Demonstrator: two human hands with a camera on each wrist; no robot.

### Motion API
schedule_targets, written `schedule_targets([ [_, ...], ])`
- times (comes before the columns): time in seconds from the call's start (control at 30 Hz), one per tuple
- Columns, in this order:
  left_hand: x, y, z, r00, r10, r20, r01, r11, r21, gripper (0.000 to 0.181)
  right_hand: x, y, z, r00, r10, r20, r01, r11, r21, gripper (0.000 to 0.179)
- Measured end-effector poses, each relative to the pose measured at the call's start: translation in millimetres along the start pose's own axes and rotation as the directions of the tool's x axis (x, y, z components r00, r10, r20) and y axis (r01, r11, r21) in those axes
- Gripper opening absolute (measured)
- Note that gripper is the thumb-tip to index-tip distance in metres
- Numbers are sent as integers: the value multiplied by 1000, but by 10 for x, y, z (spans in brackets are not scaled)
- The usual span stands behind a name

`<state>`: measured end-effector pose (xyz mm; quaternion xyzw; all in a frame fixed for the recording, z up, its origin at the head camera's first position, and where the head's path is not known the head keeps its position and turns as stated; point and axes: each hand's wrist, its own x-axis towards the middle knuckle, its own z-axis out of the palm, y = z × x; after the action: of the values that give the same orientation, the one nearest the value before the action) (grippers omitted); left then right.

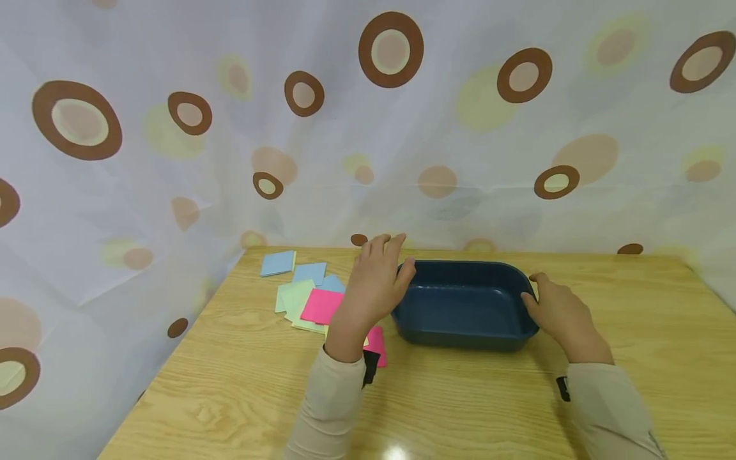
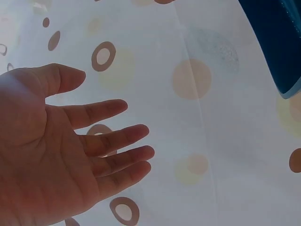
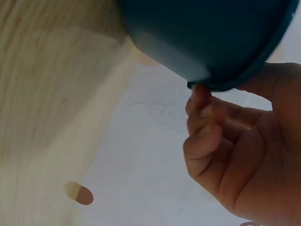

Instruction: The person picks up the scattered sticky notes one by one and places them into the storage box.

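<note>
A dark blue oblong plastic tub with rounded corners is at the back middle of the table in the head view, its inside bare. My right hand grips the rim at its right end. Thumb over the edge and fingers curled beneath the lip show in the right wrist view, where the tub's outer wall fills the top. At the left end, my left hand is raised with fingers spread and nothing in it. The left wrist view shows its open palm apart from a corner of the tub.
Sticky notes lie loosely scattered left of the tub: blue ones, pale green ones and pink ones. My left forearm overlaps some of them. The wooden table meets a dotted cloth hanging behind and to the left.
</note>
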<state>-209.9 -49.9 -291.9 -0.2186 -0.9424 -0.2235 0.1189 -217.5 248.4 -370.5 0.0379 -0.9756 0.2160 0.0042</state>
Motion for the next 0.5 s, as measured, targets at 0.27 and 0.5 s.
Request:
schedule_targets([
  [0.27, -53, -95, -81, 999, -37, -5, 37, 999, -2, 46, 46, -77, 142, 999, 8, -38, -9, 999, -50, 50],
  [0.5, -39, -251, -140, 995, -85, 59, 87, 996, -29, 47, 57, -15, 196, 997, -8, -71, 4, 998, -57, 45],
])
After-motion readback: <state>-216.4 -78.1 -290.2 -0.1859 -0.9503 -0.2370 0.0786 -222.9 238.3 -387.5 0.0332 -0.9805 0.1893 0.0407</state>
